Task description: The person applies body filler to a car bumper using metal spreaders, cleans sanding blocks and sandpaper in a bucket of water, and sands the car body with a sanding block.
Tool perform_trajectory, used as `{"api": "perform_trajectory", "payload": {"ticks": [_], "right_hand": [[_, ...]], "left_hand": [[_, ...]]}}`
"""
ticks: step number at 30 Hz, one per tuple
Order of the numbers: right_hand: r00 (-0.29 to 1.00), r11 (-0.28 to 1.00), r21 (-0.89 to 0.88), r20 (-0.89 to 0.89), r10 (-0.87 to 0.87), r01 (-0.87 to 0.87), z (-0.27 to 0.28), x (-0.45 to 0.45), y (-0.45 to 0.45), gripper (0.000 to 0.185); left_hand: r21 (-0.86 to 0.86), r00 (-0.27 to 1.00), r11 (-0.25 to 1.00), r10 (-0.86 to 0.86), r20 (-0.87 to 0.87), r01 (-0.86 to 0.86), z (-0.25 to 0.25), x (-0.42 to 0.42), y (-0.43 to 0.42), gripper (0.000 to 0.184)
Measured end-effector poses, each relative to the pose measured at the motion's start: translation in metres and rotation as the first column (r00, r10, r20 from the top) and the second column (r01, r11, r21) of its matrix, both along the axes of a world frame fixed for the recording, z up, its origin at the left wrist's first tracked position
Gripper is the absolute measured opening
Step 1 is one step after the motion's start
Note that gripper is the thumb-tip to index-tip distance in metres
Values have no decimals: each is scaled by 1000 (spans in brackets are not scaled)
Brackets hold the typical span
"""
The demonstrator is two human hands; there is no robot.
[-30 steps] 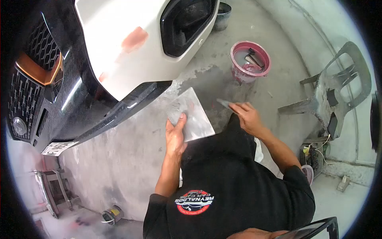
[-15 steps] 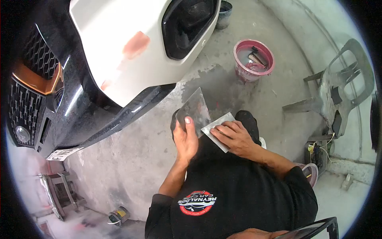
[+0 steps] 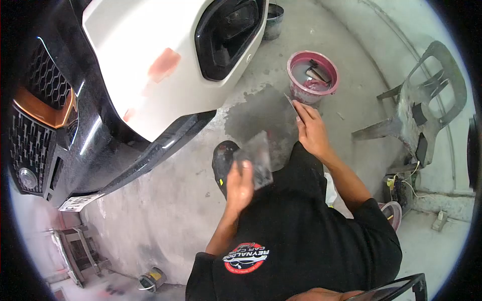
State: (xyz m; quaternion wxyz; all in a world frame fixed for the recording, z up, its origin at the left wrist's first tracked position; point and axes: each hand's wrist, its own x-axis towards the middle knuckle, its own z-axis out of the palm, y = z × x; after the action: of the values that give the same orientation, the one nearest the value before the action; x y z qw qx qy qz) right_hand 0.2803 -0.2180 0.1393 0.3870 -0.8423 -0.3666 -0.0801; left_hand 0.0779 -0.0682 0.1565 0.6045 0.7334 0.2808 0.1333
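My left hand [image 3: 240, 185] is closed on the near edge of a smudged, translucent square plate [image 3: 260, 159], its thumb lying on top; motion blurs both. In my right hand [image 3: 315, 133] is a thin grey rectangular plate [image 3: 290, 104], now seen almost edge-on, gripped between fingers and thumb. That hand is just short of a pink bucket [image 3: 292, 89] of cloudy water, which has dark and tan blocks [image 3: 318, 75] in it. To the left, the car's white bumper [image 3: 120, 55] carries a reddish patch [image 3: 164, 65].
A dark wet patch [image 3: 251, 115] covers the floor below the bumper. There is a worn grey plastic chair [image 3: 401, 118] at the right. A dark bucket [image 3: 273, 25] stands behind the bumper, and a small tin [image 3: 152, 279] sits at the lower left.
My right hand has moved away from the translucent plate, forward toward the pink bucket, turning the grey plate on edge. The left hand has shifted slightly right with its plate.
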Motion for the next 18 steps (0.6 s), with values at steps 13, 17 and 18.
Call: {"api": "perform_trajectory", "payload": {"ticks": [13,17,18], "right_hand": [[721,709,204,-19,692,-675,36,-116,24,70],[618,599,211,33,786,-772,21,-112,17,72],[701,669,272,30,712,-692,15,-112,20,70]], "left_hand": [[-494,646,836,242,724,240,16,42,20,85],[-386,674,888,125,728,252,26,41,11,83],[-430,666,848,128,735,311,21,44,6,79]]}}
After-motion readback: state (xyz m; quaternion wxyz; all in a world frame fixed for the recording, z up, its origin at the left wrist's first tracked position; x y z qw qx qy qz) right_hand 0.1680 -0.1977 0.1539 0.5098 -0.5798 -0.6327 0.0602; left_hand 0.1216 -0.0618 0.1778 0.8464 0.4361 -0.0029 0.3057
